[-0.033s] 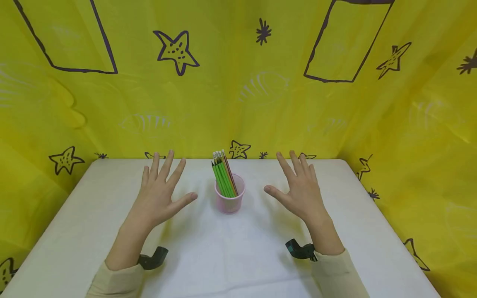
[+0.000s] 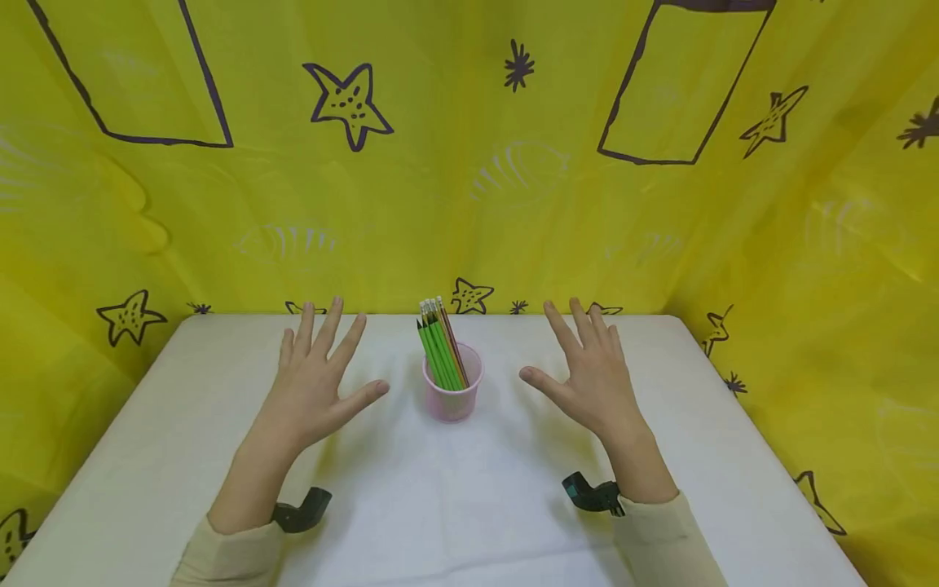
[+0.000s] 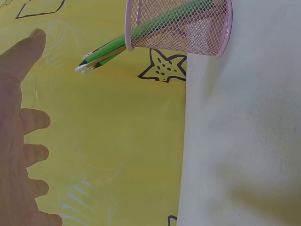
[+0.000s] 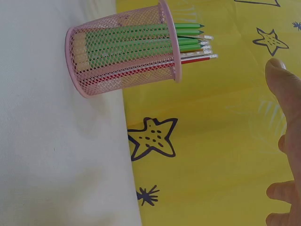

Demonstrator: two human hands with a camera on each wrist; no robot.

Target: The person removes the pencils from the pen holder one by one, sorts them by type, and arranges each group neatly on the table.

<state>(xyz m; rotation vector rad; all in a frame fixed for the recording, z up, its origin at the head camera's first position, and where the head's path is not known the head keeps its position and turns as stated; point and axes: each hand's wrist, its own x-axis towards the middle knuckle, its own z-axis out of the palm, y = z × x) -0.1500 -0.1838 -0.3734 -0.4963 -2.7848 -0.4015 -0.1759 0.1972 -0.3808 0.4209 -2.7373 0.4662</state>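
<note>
A pink mesh pencil cup point(image 2: 451, 404) stands upright on the white table, between the two hands. Several pencils point(image 2: 444, 350) lean in it toward the left, most of them green, along with a red-brown one and some with white eraser ends. To the cup's left, my left hand point(image 2: 315, 383) hovers over the table with its fingers spread and its thumb toward the cup. On the other side my right hand point(image 2: 592, 371) is held the same way, apart from the cup. Both hands hold nothing. The wrist views show the cup's mesh wall point(image 4: 122, 52) and the pencils inside.
The white table point(image 2: 455, 505) meets a yellow curtain point(image 2: 440, 212) with drawn stars and fish at its back and sides. A dark wrist camera point(image 2: 302, 510) sits on the left wrist, and another camera point(image 2: 591, 492) on the right.
</note>
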